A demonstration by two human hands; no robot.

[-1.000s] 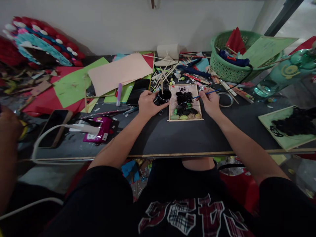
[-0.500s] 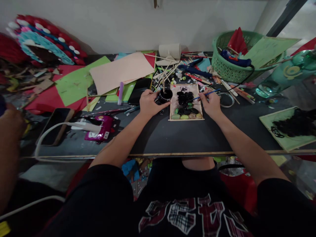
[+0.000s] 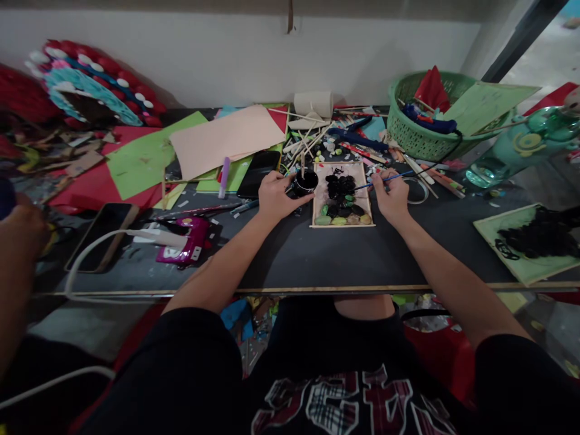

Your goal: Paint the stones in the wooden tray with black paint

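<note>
My left hand (image 3: 277,194) is closed around a small jar of black paint (image 3: 307,179), with a thin wooden stick standing in it. In my right hand (image 3: 392,194) is a slim blue paintbrush (image 3: 388,179), whose tip points left to the black-painted stones on a small framed panel (image 3: 343,225). The panel lies flat on the table between my hands. Black stones (image 3: 341,186) cover its middle, and a row of greenish and yellowish stones (image 3: 339,221) runs along its near edge. Whether the brush tip touches a stone I cannot tell.
A green basket (image 3: 421,130) and a bottle (image 3: 502,151) stand back right. Nearer right lies another panel with black pieces (image 3: 539,232). Sticks and scraps clutter the back. Phone (image 3: 102,235) and purple power adapter (image 3: 185,244) lie left, by another person's hand (image 3: 22,232).
The camera view has tilted slightly, so the table sits a little lower. My right hand has shifted slightly relative to the panel; my left hand keeps its hold on the jar.
</note>
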